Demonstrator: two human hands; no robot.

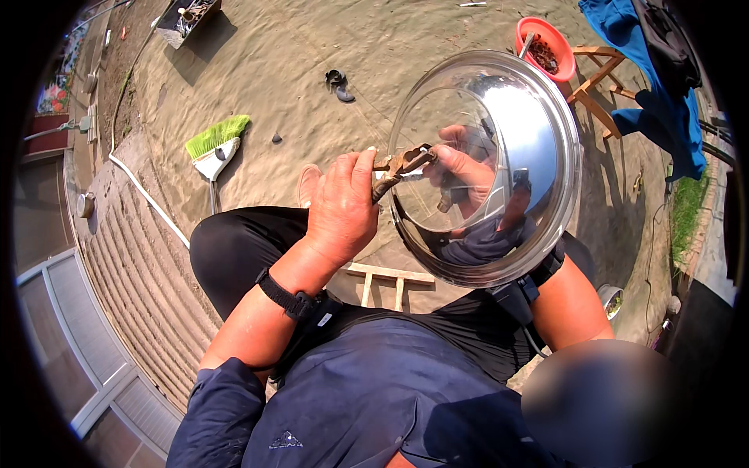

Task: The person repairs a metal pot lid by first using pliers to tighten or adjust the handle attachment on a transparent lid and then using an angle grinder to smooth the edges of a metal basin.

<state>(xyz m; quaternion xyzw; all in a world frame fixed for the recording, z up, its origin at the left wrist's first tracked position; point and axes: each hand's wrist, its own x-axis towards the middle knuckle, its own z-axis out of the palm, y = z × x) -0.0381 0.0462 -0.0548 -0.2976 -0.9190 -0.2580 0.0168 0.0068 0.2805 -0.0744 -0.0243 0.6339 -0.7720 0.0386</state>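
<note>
My left hand (343, 203) is closed around the handles of rusty pliers (399, 165). Their jaws reach over the left side of a round, shiny pot lid (538, 148) with a clear middle and a broad metal rim. My right hand (468, 168) shows through the clear part, its thumb and fingers bent close to the jaw tips, and it holds the lid up over my lap. Glare and reflections on the lid hide exactly what the jaws and right fingertips touch.
A green-bristled broom (218, 144) lies at left, near a pale hose (144, 187). Small black pieces (339, 84) lie ahead. A metal box of tools (187, 19) stands far left. At right are a pink basin (527, 31), a wooden stand (597, 97) and blue cloth (671, 117). A wooden frame (386, 274) is between my legs.
</note>
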